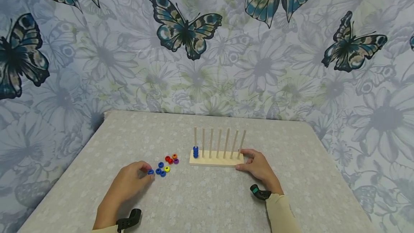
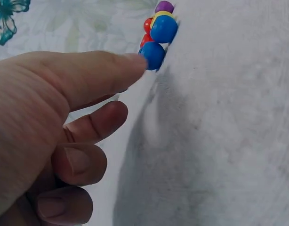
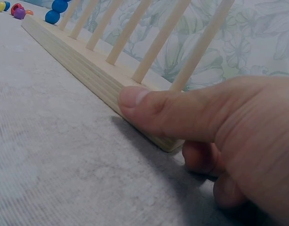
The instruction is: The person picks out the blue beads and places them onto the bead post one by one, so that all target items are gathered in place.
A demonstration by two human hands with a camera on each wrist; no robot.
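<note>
My left hand [image 1: 130, 179] pinches a blue bead [image 1: 150, 172] between thumb and index fingertips, low at the tabletop; in the left wrist view the other fingers are curled. Just right of it lie loose beads: several blue ones, including a blue bead [image 1: 163, 173], a yellow bead [image 1: 167, 169], two red, an orange bead [image 1: 174, 156] and a purple bead [image 1: 176, 161]. My right hand [image 1: 258, 166] grips the right end of a wooden base [image 1: 215, 161], thumb on the near edge [image 3: 135, 98]. Upright pegs rise from it; blue beads [image 1: 195, 152] are stacked on the leftmost peg.
A pale patterned cloth [image 1: 207, 200] covers the table. Behind it hangs a butterfly-and-flower wall covering [image 1: 194, 82]. The thin pegs [image 1: 219, 143] stand up between the right hand and the stacked beads. Black bands sit on both wrists.
</note>
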